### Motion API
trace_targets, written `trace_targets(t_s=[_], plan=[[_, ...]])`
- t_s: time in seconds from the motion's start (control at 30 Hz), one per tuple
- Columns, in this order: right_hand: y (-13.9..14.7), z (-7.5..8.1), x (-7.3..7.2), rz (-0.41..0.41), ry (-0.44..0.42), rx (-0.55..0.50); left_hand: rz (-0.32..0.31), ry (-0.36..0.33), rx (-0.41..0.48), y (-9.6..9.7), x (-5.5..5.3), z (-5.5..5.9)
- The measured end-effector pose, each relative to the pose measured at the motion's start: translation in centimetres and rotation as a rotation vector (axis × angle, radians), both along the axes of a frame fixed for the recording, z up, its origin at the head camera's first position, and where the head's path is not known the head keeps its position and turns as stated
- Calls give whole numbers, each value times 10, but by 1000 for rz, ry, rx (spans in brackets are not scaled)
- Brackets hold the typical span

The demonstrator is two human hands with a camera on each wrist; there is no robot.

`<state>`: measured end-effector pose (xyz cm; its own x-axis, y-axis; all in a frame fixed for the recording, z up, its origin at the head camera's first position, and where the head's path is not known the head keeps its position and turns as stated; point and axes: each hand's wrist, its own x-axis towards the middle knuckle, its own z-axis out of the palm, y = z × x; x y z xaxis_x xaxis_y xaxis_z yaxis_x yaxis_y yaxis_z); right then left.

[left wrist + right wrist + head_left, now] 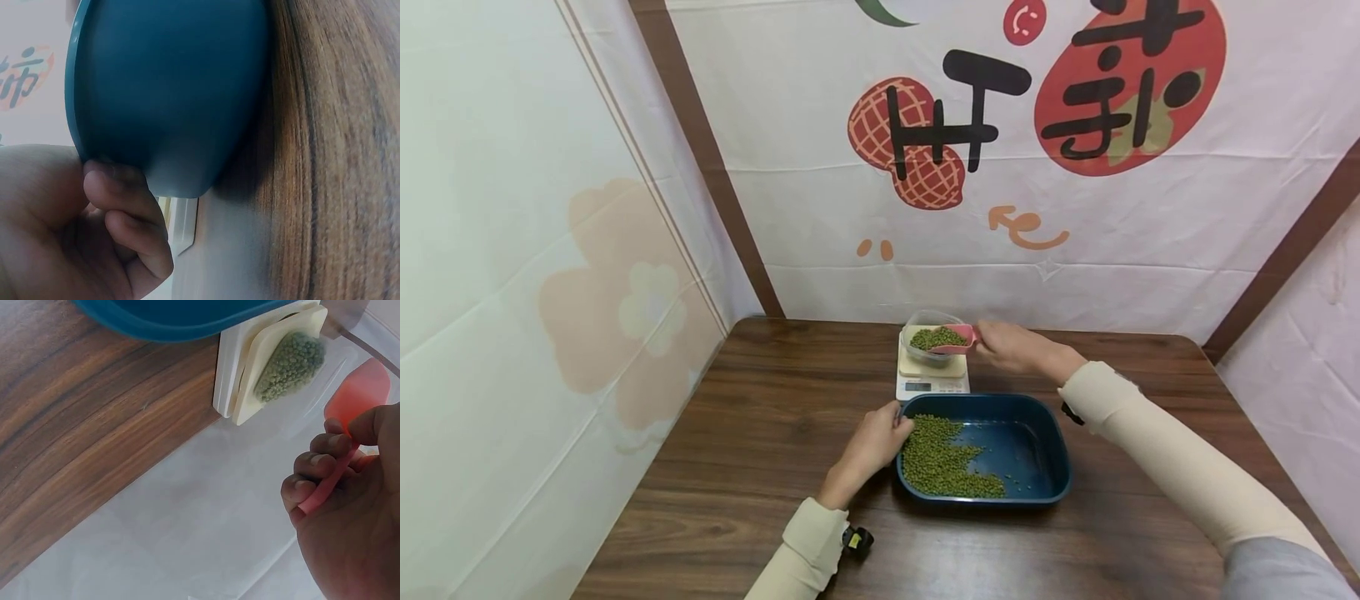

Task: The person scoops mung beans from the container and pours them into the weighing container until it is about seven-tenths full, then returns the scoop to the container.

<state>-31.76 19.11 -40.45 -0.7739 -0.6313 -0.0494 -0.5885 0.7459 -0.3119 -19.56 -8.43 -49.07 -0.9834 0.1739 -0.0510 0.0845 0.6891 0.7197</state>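
My right hand [1011, 346] grips the handle of a pink scoop [359, 394], its fingers curled round it in the right wrist view. The scoop's head is over a clear plastic container [917, 321], with green mung beans [290, 365] inside the container. This container stands on a white kitchen scale [913, 396] with a small display. With my left hand [876, 433] I pinch the upper left rim of a blue tray [1063, 467]. Mung beans [936, 458] cover the tray's left side and part of its front, with a few scattered ones on the right.
The brown wooden table [760, 433] ends at its back edge just behind the scale. A printed cloth [820, 250] hangs behind it, and pale cloth [550, 333] also hangs at the left. The tray stands directly in front of the scale.
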Motion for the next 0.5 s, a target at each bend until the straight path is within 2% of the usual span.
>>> trace_targets(t_s=[0.5], plan=[[2, -4, -9, 12, -10, -63, 9, -2, 4, 0, 0, 0]])
